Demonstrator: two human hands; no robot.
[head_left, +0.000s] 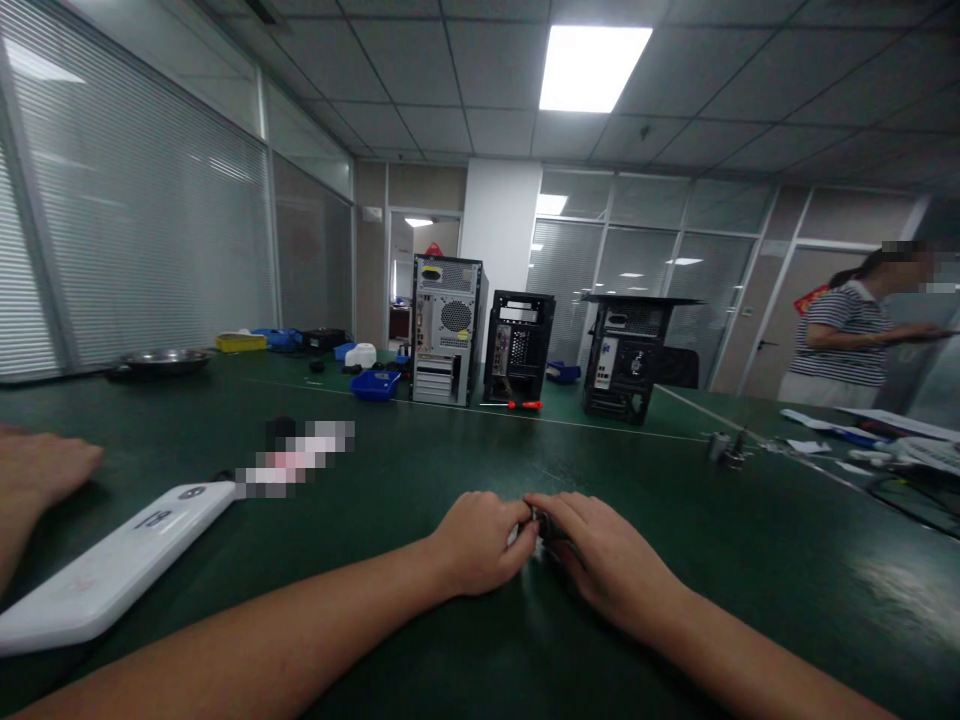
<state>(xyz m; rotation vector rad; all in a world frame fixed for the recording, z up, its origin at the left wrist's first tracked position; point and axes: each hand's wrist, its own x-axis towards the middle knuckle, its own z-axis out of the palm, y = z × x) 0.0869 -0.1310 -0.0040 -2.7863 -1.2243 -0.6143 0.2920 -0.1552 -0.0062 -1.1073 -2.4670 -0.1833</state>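
Observation:
My left hand [480, 540] and my right hand [596, 555] rest together on the green table [420, 470], fingertips meeting over a small dark part [541, 522]. Both hands curl around it, and most of the part is hidden, so I cannot tell what it is. A white flat device [112, 570] with printed numbers lies to the left of my forearm.
Three computer towers [446, 330] [519, 345] [624, 360] stand at the table's far side, a red screwdriver [525, 405] and blue bin [375, 384] near them. Another person's hand [37, 480] rests at left. A person in a striped shirt [847, 330] stands at right. Small metal parts [727, 448] and papers [862, 430] lie right.

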